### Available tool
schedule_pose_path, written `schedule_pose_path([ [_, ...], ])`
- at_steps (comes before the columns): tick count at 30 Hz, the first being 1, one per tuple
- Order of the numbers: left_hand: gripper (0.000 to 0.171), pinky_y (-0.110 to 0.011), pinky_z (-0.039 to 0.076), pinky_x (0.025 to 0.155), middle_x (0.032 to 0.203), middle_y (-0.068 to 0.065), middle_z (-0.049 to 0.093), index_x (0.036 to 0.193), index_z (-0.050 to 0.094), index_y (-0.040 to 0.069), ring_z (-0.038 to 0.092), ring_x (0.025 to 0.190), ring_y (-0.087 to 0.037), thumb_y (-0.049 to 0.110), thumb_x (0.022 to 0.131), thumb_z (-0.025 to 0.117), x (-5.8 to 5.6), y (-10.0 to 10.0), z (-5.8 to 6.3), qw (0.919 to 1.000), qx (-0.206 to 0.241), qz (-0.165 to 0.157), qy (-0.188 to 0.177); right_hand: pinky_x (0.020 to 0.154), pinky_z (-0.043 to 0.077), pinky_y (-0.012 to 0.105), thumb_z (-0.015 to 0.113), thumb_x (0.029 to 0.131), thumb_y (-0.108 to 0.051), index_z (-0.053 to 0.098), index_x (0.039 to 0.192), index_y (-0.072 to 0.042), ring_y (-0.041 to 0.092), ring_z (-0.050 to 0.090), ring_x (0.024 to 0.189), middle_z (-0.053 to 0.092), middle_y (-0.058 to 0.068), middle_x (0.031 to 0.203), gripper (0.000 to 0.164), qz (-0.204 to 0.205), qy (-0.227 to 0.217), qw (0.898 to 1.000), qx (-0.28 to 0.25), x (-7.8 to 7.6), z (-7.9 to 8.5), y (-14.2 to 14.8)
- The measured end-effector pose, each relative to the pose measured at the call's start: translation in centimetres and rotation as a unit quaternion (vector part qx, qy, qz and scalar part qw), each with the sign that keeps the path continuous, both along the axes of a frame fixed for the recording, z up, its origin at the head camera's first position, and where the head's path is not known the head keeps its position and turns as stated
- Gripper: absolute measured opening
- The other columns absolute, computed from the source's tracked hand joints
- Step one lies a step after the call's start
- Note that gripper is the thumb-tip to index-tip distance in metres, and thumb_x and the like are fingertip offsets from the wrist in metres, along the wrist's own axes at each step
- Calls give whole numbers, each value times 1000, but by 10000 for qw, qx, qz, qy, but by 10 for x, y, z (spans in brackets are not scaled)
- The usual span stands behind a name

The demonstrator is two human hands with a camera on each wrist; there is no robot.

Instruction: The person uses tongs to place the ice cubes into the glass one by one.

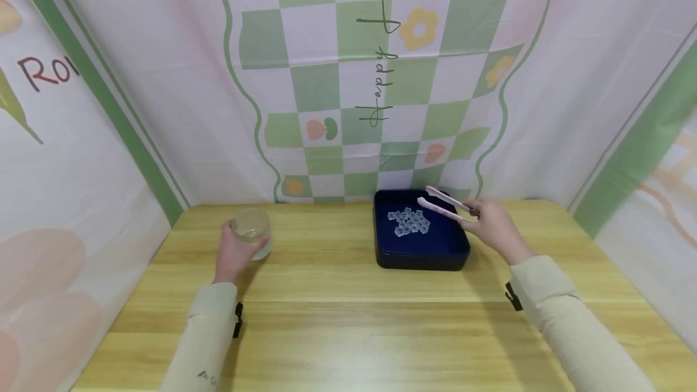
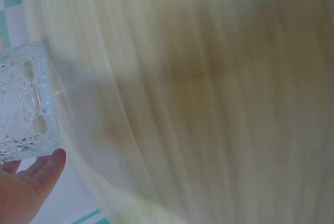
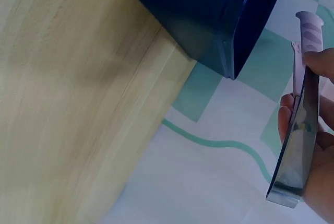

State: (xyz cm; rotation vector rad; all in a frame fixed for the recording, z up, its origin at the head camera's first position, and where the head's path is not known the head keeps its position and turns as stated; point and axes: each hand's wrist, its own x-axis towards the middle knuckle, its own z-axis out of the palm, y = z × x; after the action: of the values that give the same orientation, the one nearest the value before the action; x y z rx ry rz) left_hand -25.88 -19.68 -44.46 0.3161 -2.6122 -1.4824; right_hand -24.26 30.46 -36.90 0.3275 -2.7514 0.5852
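Observation:
On the left of the head view, my left hand grips a clear glass around its side, thumb toward the front. The left wrist view shows the embossed pattern of this glass, with fingertips at its edge. My right hand holds a pair of tongs with pale pink tips, which are spread apart above a dark blue tray. Several clear cubes lie in a cluster on the tray's floor. The tongs' metal bend shows beside the palm in the right wrist view.
The wooden table stretches between the glass and the tray. Behind it hangs a green and white checked cloth that meets the table's back edge, close to the tray. More printed cloth closes off the left side.

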Motion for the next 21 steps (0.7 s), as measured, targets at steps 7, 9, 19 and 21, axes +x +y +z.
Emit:
schedule_pose_path([
  [7,106,-59,34,110,149,-27,32,151,12,3,37,134,-44,36,76,78,-6,12,-7,9998,49,-208,23,72,50,49,68,77,-4,65,109,12,34,59,81,67,26,92,37,176,-235,9995,119,1,0,-7],
  [9,106,-60,34,110,149,-26,32,151,12,3,38,134,-44,37,76,78,-6,17,-7,9997,39,-242,14,72,51,50,68,76,-4,65,107,13,34,60,80,67,26,91,36,222,-224,9994,134,1,0,-9],
  [19,104,-60,35,110,149,-25,33,151,14,3,38,133,-43,36,75,79,-7,44,-4,9989,168,-442,34,76,53,53,69,76,-5,66,104,13,41,64,85,69,27,91,33,187,-480,9981,333,3,-1,-14],
  [21,104,-60,35,109,148,-25,34,151,15,4,39,133,-43,36,75,79,-7,48,-4,9988,154,-464,25,76,53,52,69,76,-5,66,103,13,40,64,84,69,26,90,32,169,-547,9977,372,3,-1,-14],
])
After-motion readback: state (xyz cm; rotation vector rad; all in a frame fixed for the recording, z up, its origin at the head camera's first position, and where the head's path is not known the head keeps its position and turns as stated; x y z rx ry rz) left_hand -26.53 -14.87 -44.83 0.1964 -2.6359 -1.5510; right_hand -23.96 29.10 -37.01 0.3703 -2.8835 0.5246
